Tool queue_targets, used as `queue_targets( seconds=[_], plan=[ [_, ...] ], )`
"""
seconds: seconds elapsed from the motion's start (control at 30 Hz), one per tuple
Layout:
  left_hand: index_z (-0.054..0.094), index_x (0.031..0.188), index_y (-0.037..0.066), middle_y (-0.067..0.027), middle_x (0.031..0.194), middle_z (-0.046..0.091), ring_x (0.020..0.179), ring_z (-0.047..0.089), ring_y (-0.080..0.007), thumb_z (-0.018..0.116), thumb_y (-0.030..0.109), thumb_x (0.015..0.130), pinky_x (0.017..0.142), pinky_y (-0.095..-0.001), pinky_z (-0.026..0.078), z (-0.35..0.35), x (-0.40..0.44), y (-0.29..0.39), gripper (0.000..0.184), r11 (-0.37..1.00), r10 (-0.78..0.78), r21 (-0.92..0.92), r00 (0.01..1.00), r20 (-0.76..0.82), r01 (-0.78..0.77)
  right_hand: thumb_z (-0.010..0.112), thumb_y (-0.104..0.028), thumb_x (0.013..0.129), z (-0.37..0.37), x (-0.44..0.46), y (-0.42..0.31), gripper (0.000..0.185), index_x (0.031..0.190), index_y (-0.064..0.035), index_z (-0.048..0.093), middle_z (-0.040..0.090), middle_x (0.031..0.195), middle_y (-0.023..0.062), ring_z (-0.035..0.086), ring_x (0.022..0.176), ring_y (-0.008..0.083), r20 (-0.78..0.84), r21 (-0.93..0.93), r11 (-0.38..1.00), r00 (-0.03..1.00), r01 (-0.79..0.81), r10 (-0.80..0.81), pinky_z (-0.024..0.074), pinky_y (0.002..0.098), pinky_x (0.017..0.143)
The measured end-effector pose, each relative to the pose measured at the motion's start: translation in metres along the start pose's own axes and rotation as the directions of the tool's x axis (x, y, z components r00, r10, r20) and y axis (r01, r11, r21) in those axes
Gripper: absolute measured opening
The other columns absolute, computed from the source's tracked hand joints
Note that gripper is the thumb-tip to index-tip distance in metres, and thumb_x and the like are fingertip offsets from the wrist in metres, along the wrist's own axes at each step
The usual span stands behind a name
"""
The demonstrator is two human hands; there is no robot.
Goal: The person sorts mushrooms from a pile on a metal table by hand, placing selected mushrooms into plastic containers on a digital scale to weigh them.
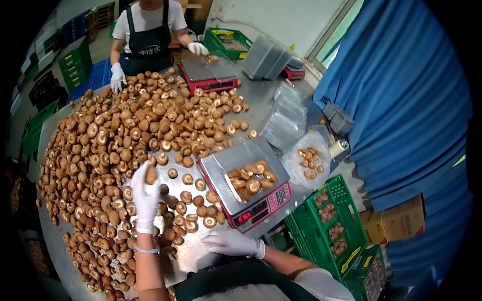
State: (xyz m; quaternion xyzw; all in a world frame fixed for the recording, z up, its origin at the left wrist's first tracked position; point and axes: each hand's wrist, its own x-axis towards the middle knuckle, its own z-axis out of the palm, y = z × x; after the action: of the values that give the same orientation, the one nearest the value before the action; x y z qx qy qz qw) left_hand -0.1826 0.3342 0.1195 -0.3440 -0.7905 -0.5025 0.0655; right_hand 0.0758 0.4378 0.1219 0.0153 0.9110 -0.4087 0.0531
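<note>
My left hand (145,193), in a white glove, is closed round a brown mushroom (151,175) above the large mushroom pile (120,145). My right hand (230,243), gloved too, rests low at the table's near edge, below the scale; its fingers are stretched out to the left with nothing in them. Between and beyond the hands stands a red scale (261,210) with a lit display. On it lies a clear plastic tray (221,163) holding several mushrooms (249,179) at its near side.
Across the table (188,255) a gloved co-worker (150,35) stands at a second scale (208,70). Clear trays (283,123) are stacked right of my scale, beside a plastic bag (307,163) of mushrooms. Green crates (329,226) and a cardboard box (401,218) sit at the right.
</note>
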Motion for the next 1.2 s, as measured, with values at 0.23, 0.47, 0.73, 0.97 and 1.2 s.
queue_targets(
  seconds=[0.23, 0.47, 0.73, 0.97, 1.2],
  plan=[
    [0.051, 0.129, 0.007, -0.0171, 0.128, 0.052, 0.122, 0.045, -0.0374, 0.065, 0.006, 0.072, 0.104, -0.0458, 0.033, 0.115, -0.029, 0.13, 0.059, 0.943, 0.332, -0.114, 0.913, 0.239, -0.313, 0.058, -0.03, 0.088, -0.006, -0.058, 0.056, 0.036, 0.116, -0.0069, 0.059, 0.063, 0.098, 0.0131, 0.062, 0.089, 0.0327, -0.073, 0.032, 0.975, 0.974, 0.218, -0.215, 0.0493, 0.0398, 0.078],
    [0.052, 0.129, 0.007, -0.015, 0.133, 0.05, 0.13, 0.038, -0.0365, 0.06, 0.026, 0.085, 0.112, -0.0519, 0.017, 0.134, -0.054, 0.177, 0.048, 0.953, 0.208, 0.089, 0.84, 0.502, -0.289, 0.061, -0.021, 0.087, -0.103, -0.132, 0.096, 0.032, 0.115, -0.0051, 0.061, 0.064, 0.104, 0.0142, 0.062, 0.093, 0.0296, -0.159, 0.145, 0.98, 0.981, 0.134, -0.11, 0.0504, 0.0364, 0.08],
    [0.059, 0.116, 0.001, -0.0133, 0.117, 0.06, 0.11, 0.055, -0.0251, 0.055, 0.005, 0.088, 0.096, -0.0349, 0.041, 0.087, -0.132, 0.135, 0.028, 0.896, -0.422, -0.163, 0.906, -0.031, 0.412, 0.055, -0.009, 0.091, -0.213, -0.122, 0.154, 0.024, 0.114, -0.0015, 0.06, 0.067, 0.1, 0.0094, 0.064, 0.091, 0.0178, -0.51, 0.513, 0.854, 0.831, 0.087, 0.222, 0.05, 0.0272, 0.08],
    [0.061, 0.114, 0.003, -0.0124, 0.108, 0.062, 0.103, 0.058, -0.0239, 0.063, 0.001, 0.083, 0.092, -0.0336, 0.044, 0.12, -0.143, 0.166, 0.031, 0.964, -0.267, 0.013, 0.963, 0.039, 0.267, 0.053, -0.017, 0.095, -0.224, -0.01, 0.194, 0.035, 0.127, -0.0038, 0.051, 0.057, 0.122, 0.014, 0.058, 0.106, 0.0185, -0.598, 0.377, 0.911, 0.795, 0.165, 0.103, 0.0468, 0.0306, 0.088],
    [0.025, 0.144, 0.0, -0.0133, 0.1, 0.063, 0.085, 0.064, -0.0183, 0.048, 0.012, 0.097, 0.077, -0.0286, 0.051, 0.156, -0.143, 0.154, 0.054, 0.372, -0.569, -0.53, 0.638, 0.518, 0.762, 0.051, -0.032, 0.097, -0.219, 0.033, 0.185, 0.049, 0.135, -0.0013, 0.042, 0.057, 0.115, 0.0127, 0.052, 0.112, 0.0211, -0.382, 0.786, 0.61, 0.858, 0.106, 0.343, 0.0391, 0.0313, 0.097]
  ],
)
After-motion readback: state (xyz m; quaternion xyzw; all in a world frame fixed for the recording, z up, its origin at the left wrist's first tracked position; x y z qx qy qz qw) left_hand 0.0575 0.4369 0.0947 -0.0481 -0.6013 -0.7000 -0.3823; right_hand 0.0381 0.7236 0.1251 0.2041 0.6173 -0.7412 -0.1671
